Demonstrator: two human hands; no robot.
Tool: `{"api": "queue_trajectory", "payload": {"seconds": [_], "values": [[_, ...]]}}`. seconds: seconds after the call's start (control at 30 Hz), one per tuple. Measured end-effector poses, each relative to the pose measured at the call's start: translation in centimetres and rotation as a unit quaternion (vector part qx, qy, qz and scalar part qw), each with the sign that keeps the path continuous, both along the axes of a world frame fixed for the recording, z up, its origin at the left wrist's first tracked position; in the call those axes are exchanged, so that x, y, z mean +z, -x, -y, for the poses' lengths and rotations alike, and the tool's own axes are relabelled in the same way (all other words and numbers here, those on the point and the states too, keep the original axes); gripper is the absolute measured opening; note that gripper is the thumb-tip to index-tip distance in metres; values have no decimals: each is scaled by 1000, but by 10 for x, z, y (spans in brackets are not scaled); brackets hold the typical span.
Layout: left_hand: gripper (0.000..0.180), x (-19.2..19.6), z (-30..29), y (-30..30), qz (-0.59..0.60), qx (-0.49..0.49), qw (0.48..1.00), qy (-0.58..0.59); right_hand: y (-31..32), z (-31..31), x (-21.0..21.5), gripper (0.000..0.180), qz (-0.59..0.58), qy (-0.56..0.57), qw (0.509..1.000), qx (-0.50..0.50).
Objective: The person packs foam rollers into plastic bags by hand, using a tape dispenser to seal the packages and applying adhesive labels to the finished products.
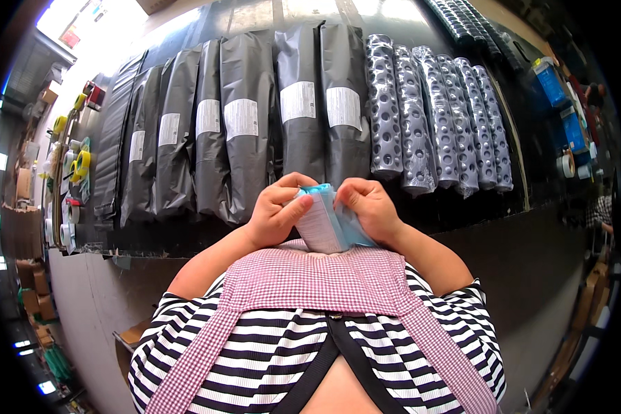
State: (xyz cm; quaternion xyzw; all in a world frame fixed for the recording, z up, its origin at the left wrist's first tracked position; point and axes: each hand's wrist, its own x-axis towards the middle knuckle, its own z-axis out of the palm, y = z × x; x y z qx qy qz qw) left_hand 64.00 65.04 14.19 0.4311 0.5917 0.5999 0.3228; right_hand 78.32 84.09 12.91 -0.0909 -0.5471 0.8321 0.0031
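Close to my chest, at the near edge of the table, I hold a small light-blue and white packet [319, 224] with fine print on its face. My left hand [281, 207] grips its upper left side, the thumb across the front. My right hand [369, 207] pinches the packet's right side, where a thin bluish film hangs. At the top a brighter turquoise edge shows between the fingers. Beyond my hands lie several grey plastic mailing bags [255, 90] with white labels, and to their right several rolled grey mats with round holes [414, 131], wrapped in clear film.
The black table [462, 200] spreads ahead of me. Tape rolls [81, 165] hang on a rack at the left. Blue boxes [548, 83] and another tape roll [566, 164] stand at the right edge. More dark rolled mats [462, 24] lie at the far right.
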Motion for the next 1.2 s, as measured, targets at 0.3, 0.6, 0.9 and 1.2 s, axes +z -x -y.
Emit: {"api": "queue_trajectory", "payload": {"seconds": [0.3, 0.6, 0.9, 1.2], "values": [[31, 15, -46, 50, 16, -38, 999, 16, -88, -83, 17, 28, 70, -258, 963, 17], [39, 37, -265, 58, -413, -5, 910, -28, -401, -61, -131, 32, 599, -517, 609, -53], [40, 5, -327, 36, -485, -43, 859, 157, -514, 9, -328, 25, 352, -15, 419, -837], [54, 0, -299, 70, -595, 36, 785, 166, -400, -138, -303, 52, 168, 405, 313, -842]]}}
